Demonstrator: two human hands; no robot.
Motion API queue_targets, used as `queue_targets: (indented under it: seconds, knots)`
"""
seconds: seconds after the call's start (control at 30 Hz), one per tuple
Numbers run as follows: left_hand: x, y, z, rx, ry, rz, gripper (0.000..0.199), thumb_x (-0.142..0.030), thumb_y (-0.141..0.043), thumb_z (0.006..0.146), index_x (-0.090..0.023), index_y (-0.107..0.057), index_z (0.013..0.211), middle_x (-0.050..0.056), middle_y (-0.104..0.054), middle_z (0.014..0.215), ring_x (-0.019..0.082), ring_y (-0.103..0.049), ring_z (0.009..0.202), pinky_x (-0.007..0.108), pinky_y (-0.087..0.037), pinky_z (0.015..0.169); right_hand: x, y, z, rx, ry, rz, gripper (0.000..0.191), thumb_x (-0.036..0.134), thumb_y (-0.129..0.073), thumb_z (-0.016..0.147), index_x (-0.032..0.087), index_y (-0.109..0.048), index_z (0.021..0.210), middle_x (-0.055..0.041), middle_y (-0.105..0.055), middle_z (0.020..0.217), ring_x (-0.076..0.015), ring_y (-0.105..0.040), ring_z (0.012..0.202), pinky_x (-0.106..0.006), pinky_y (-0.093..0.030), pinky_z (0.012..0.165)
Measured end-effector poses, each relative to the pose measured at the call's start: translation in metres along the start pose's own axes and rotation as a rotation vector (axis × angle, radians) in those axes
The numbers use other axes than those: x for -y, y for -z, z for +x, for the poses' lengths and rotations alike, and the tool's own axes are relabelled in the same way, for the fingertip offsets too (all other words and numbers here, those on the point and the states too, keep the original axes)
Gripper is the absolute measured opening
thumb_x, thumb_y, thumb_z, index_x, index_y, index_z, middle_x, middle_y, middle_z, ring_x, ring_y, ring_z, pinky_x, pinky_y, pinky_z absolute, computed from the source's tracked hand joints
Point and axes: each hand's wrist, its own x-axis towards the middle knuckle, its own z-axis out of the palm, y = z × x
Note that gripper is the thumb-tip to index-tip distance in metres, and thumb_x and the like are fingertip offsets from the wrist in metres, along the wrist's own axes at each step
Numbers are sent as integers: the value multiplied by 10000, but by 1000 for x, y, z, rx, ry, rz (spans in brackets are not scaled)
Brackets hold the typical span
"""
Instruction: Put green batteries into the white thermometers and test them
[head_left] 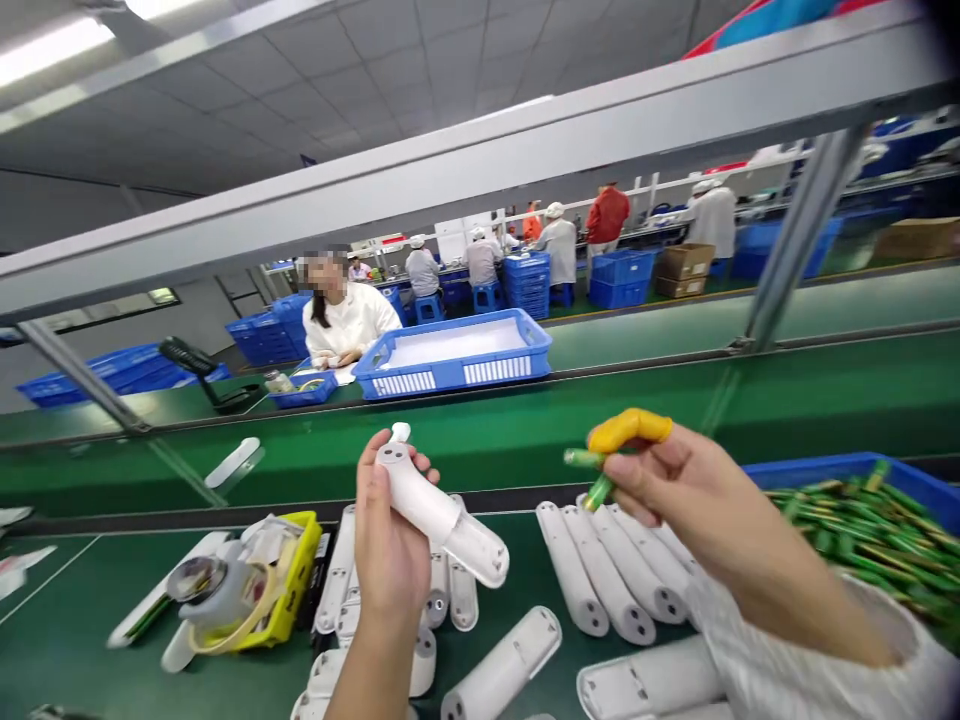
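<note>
My left hand (394, 555) is closed around a long white plastic housing (431, 510), shaped like a remote control, with an open recess at its lower right end. A small white piece (400, 432) sticks up behind its top end; whether it is separate I cannot tell. To the right, my right hand (660, 470) pinches two small green cylinders, which look like batteries (598, 492), between thumb and index finger. A yellow finger cot (628, 430) covers that index finger. The hands are apart, above the bench. Below them lie several similar white housings (574, 570), some with open recesses.
A blue bin (817, 465) of green batteries (862, 530) stands at the right. At the left is a yellow basket (289, 590) with bottles and tape. Beyond the green conveyor belt (480, 430) are a blue tray (457, 375) and a seated co-worker (349, 315). A metal beam (450, 165) crosses overhead.
</note>
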Motion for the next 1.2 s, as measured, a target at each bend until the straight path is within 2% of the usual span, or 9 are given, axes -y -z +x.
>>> queue_targets:
  seconds: [0.17,0.4,0.5,0.6,0.77,0.87,0.97,1.07,1.2]
  knots:
    - [-5,8,5,-89,71,-188,213,-357,-519,870,-256,-592,1043,2,-531,846,62,-495,625,143,-440,519,-17,-67,-18,226,-21,-213,206,394,-603,812,191,-567,806,2,-556,640,-103,-513,539,-209,-401,486]
    - [-7,6,1,-78,-41,-135,148,-343,-491,887,-270,-596,960,-8,-527,832,64,-478,615,139,-435,509,-51,-96,-40,159,268,-712,199,367,-506,870,230,-518,725,17,-521,615,-87,-459,425,-212,-342,396]
    - [-8,5,0,-84,-80,-111,149,-344,-470,894,-274,-589,951,-7,-527,833,70,-475,617,142,-436,513,-56,-100,-44,151,309,-687,222,378,-506,872,229,-503,707,18,-527,633,-73,-435,414,-203,-339,391]
    - [-8,4,-1,-61,-108,-94,153,-358,-478,890,-274,-584,962,-4,-529,844,75,-477,631,147,-440,522,-55,-101,-44,74,217,-643,266,384,-483,885,216,-476,679,7,-515,670,-78,-421,467,-215,-341,452]
    - [-10,3,-4,29,-45,-187,149,-365,-502,872,-268,-589,945,-1,-510,839,60,-435,584,133,-414,488,-46,-99,-29,353,-249,-150,350,458,-680,715,194,-451,722,58,-426,524,-55,-366,426,-185,-263,411]
    - [-7,3,-7,130,12,-216,154,-382,-531,857,-270,-591,945,-2,-503,828,54,-421,569,128,-401,479,-47,-99,-19,427,-458,89,492,455,-799,564,195,-411,719,114,-370,436,-10,-253,311,-156,-159,324]
    - [-1,2,-6,197,-4,-169,138,-359,-527,866,-262,-593,939,2,-515,822,59,-438,574,144,-411,496,-52,-95,-10,455,-461,142,497,434,-815,555,190,-405,694,130,-342,402,-2,-226,275,-142,-136,287]
    - [3,4,-1,79,23,-235,157,-345,-488,888,-242,-597,937,8,-514,818,62,-451,583,155,-426,518,-54,-84,-4,467,-397,168,466,451,-792,591,176,-435,710,116,-377,421,-4,-260,286,-136,-157,297]
    - [6,6,5,-74,52,-290,206,-327,-428,915,-215,-599,939,17,-510,817,72,-458,595,169,-438,529,-45,-76,-5,271,-187,122,300,401,-680,748,175,-490,798,42,-510,600,-59,-486,482,-153,-373,443]
